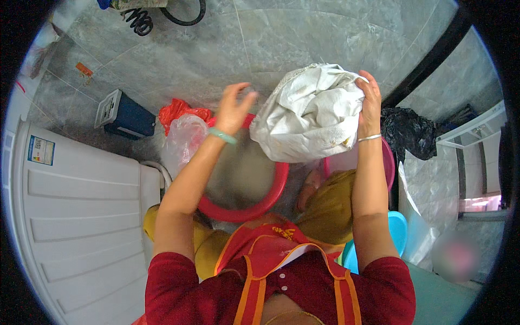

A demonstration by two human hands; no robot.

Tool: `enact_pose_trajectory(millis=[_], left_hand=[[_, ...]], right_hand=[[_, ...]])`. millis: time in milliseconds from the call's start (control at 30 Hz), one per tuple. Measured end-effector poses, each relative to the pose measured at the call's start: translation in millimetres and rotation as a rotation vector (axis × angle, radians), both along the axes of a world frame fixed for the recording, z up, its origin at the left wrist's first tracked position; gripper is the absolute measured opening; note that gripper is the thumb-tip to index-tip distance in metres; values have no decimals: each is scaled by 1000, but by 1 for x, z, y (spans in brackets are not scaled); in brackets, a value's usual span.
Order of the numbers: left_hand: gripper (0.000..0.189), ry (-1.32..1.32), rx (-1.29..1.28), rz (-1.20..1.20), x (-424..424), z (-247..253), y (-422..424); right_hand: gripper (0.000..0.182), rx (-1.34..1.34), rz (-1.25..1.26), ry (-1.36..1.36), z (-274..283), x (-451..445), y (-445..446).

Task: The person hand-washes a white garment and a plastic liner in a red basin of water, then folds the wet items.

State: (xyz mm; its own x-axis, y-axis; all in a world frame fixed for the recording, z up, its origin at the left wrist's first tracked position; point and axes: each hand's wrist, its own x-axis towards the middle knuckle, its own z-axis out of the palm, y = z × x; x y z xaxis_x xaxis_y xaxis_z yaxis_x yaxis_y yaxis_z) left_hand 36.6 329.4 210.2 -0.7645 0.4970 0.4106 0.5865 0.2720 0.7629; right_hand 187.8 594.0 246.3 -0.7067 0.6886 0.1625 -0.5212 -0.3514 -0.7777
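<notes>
A bunched white woven sack [310, 115] is held up in front of me, its mouth folded inward. My right hand [369, 99] grips its right side, and a yellowish stain marks the lower right of the cloth. Left of the sack, my left hand [235, 107] is raised with its fingers apart, holding nothing. Under that hand stands a red basin [280, 178] with cloudy greyish liquid [243, 174] in it. The sack hides part of a pink basin [389, 170] on the right.
A white ribbed appliance [81, 203] lines the left side. Beside the red basin lie a red plastic bag [178, 111] and a clear one [187, 136]. A dark blue box [130, 115] stands farther left. Right are a black plastic bag [408, 130] and a light-blue basin [397, 231].
</notes>
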Motion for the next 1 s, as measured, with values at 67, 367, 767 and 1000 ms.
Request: enact_pose_trajectory(millis=[67,367,767,1000], left_hand=[[56,144,-165,-150,18,-2,27],[34,-75,-114,-30,-8,-28,59],[19,-104,-99,100,-33,8,21],[19,-172,187,161,-34,1,38]], right_hand=[[25,-25,51,3,-3,-5,-3],[28,22,62,-41,-3,4,3],[27,1456,-591,-344,-8,-1,-16],[34,1580,116,-401,-46,-17,-120]])
